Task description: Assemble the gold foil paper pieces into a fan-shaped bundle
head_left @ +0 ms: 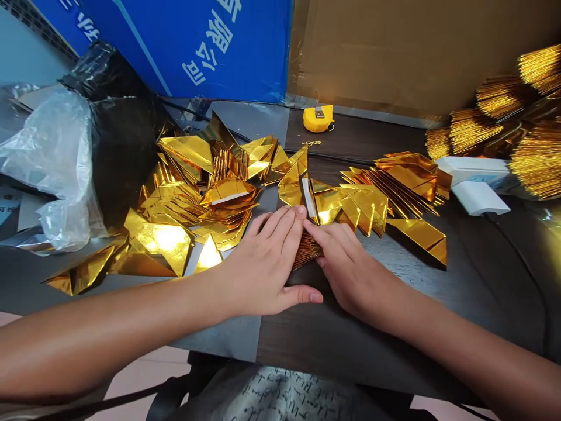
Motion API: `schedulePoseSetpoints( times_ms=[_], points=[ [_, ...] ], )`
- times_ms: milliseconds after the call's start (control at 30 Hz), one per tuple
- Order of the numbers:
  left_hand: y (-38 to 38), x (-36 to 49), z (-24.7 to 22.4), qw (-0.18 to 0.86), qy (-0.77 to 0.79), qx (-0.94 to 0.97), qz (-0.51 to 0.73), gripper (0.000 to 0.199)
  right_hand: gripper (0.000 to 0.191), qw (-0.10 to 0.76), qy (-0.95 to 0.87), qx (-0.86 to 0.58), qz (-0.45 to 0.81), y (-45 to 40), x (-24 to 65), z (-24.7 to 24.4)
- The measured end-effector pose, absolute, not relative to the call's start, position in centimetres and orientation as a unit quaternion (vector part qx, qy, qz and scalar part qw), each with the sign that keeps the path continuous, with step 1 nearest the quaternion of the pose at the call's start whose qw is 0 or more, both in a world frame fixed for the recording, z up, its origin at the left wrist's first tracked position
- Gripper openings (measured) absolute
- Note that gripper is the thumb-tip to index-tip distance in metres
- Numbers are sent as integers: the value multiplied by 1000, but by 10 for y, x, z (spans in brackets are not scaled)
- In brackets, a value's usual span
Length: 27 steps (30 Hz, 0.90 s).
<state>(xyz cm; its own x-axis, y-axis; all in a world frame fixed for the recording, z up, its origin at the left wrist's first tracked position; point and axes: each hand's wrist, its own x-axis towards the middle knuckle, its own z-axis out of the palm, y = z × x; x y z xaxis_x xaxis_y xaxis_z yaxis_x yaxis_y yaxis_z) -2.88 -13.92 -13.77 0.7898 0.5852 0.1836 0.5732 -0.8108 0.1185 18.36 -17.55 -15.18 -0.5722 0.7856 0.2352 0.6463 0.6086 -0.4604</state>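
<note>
On dark tabletop (pixel 315 342), gold foil stack (pixel 307 251), shiny, thin close-set layers

It looks like a handcraft corner (home or workshop, I cannot tell): the dark table (pixel 486 280) bears folded gold papers (pixel 182 199) and a tape measure (pixel 314 121), with a cardboard box (pixel 372 58) behind.

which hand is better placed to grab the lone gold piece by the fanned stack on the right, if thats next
Probably the right hand: the gold piece lies nearer it, while the left hand would have to reach across. Both hands are at the small stack.
</note>
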Motion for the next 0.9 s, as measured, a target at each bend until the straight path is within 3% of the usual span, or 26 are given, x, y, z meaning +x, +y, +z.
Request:
schedulePoseSetpoints(
  times_ms=[167, 400, 600, 900],
  points=[
    [-134, -31, -128, 33, 302, 944, 126, 80, 81, 237, -859, -415, 182, -175, 184, -153],
    [-133, -27, -129, -12, 303, 948, 95, 46, 63, 263, -844, -427, 188, -175, 183, -147],
    [-129, -26, -129, -8, 299, 952, 64, 41, 60, 240, -847, -435, 186, -174, 193, -138],
    [-129, -28, -128, 4, 295, 952, 80, 36, 58, 178, -861, -473, 46, -182, 191, -137]
  ],
)
